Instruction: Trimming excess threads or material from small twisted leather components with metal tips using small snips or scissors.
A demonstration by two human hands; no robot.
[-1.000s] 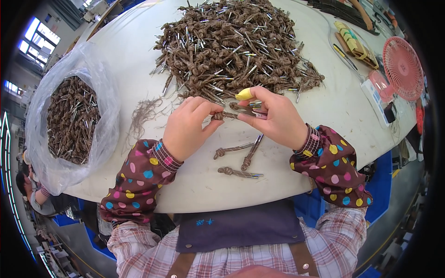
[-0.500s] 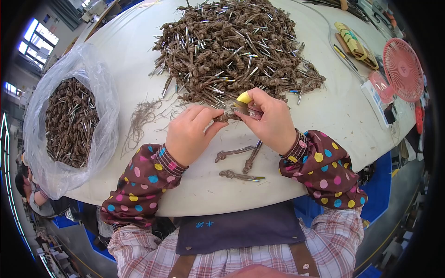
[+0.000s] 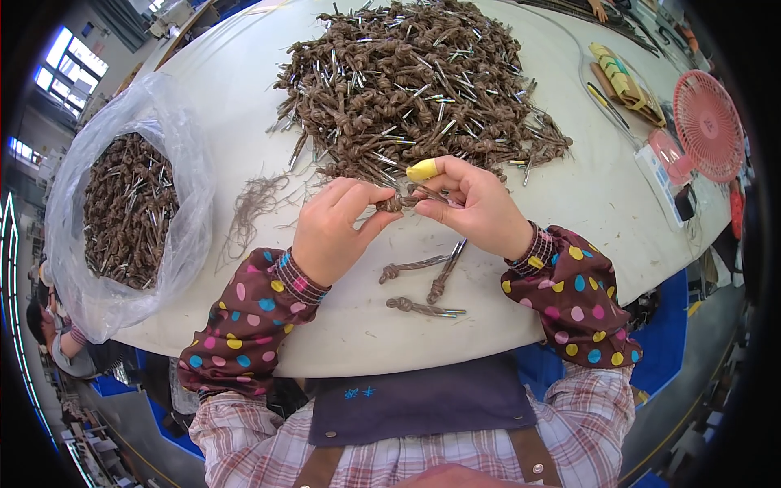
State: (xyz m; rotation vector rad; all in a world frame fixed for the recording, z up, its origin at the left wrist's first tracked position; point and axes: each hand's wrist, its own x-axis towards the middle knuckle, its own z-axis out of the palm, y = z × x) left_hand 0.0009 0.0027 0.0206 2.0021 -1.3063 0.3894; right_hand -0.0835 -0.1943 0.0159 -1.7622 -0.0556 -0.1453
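Between thumb and fingertips, my left hand (image 3: 333,226) pinches the knotted end of a short brown cord (image 3: 392,203). My right hand (image 3: 486,213) meets it from the other side, its yellow-covered index finger raised. A small, thin metal tool (image 3: 431,193) lies in its fingers; they hide most of it, so its kind is unclear. Just beyond both hands rises a big pile of brown knotted cords (image 3: 407,89) with shiny metallic tips. Nearer me, three similar cords lie apart on the table, one of them (image 3: 425,307) closest to its front edge.
At left stands a clear plastic bag (image 3: 191,187) full of knotted cords. Loose brown threads (image 3: 254,207) lie between bag and pile. To the right are a pink fan (image 3: 708,126), a yellow-wrapped bundle (image 3: 618,73) and a yellow-black pen-like item (image 3: 606,104). Another person's hand (image 3: 599,10) shows at the far right edge.
My right hand has shifted slightly right, and its yellow-covered finger has lifted away from the metal tool. The left hand keeps its pinch on the cord. Another person's hand shows more clearly at far right.
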